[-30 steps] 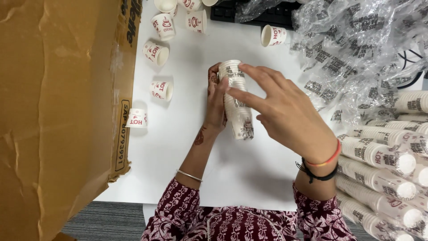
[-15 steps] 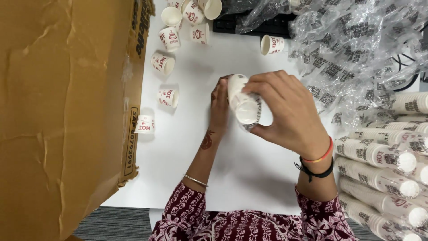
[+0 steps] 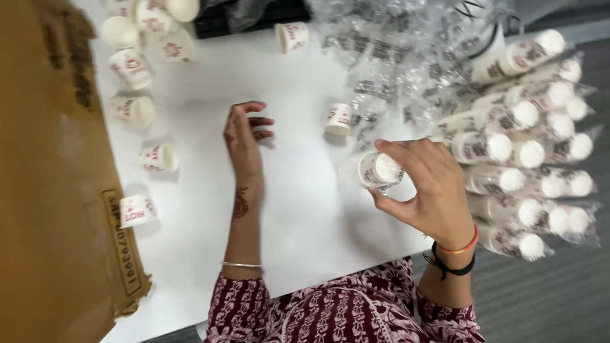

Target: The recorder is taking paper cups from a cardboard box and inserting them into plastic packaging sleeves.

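Stack of cups: a short sleeve of white paper cups with red print [image 3: 376, 171], wrapped in thin clear plastic, held just above the desk with its round end toward the viewer.
Right hand [image 3: 427, 190]: fingers curled tight round the stack, thumb underneath.
Left hand [image 3: 244, 130]: holds nothing, fingers loosely bent, heel resting on the white desk [image 3: 305, 209].
Nearby: one loose white paper cup [image 3: 338, 119] lying between the hands.
Right side: wrapped cup sleeves [image 3: 527, 152] piled beside crumpled clear plastic [image 3: 406, 57].
Left side: brown cardboard box [image 3: 44, 190], scattered cups [image 3: 143, 70] just beside it.
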